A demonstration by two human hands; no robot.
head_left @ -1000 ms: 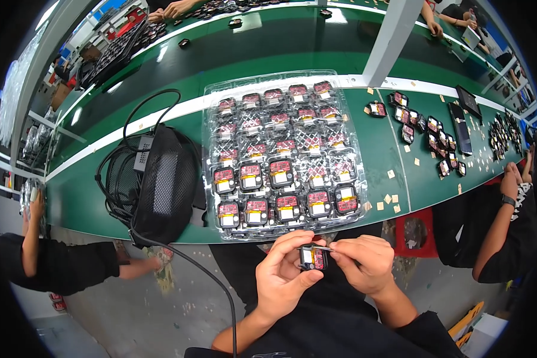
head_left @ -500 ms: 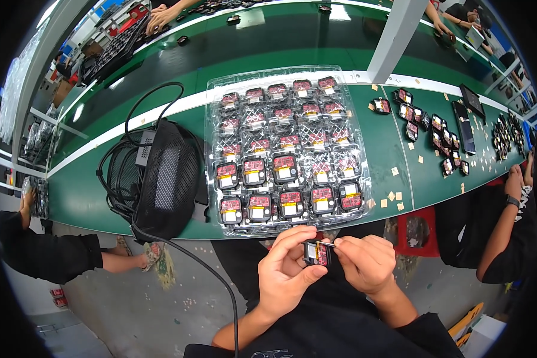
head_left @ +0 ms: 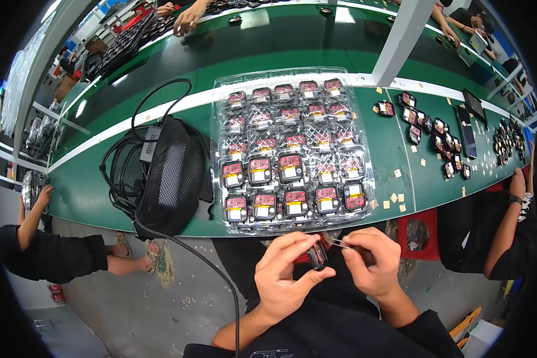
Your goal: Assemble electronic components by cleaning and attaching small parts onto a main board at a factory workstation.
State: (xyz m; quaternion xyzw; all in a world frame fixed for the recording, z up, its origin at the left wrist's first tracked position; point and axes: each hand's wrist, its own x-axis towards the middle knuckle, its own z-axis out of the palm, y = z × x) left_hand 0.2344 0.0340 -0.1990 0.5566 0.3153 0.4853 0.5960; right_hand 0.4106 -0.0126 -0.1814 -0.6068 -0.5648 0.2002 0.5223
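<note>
My left hand (head_left: 283, 280) pinches a small black square device case (head_left: 318, 256) between thumb and fingers, just beyond the bench's near edge. The case is turned almost edge-on, so little of its red inner board shows. In my right hand (head_left: 373, 262) is a pair of thin metal tweezers (head_left: 339, 243), its tips pointing at the case with a small gap between. Straight ahead on the bench lies a clear plastic tray (head_left: 369, 156), filled with rows of similar black cases that hold red boards and white-and-yellow parts.
Left of the tray stands a black mesh bag (head_left: 172, 185) with cables. On the right, several loose cases (head_left: 444, 140) and small beige squares (head_left: 398, 173) lie scattered on the green bench (head_left: 77, 197). A grey post (head_left: 403, 42) rises behind the tray. Other people work around the bench.
The case has tilted from face-up to nearly edge-on in my left hand. My right hand has drawn the tweezers slightly away from it. The view has shifted a little.
</note>
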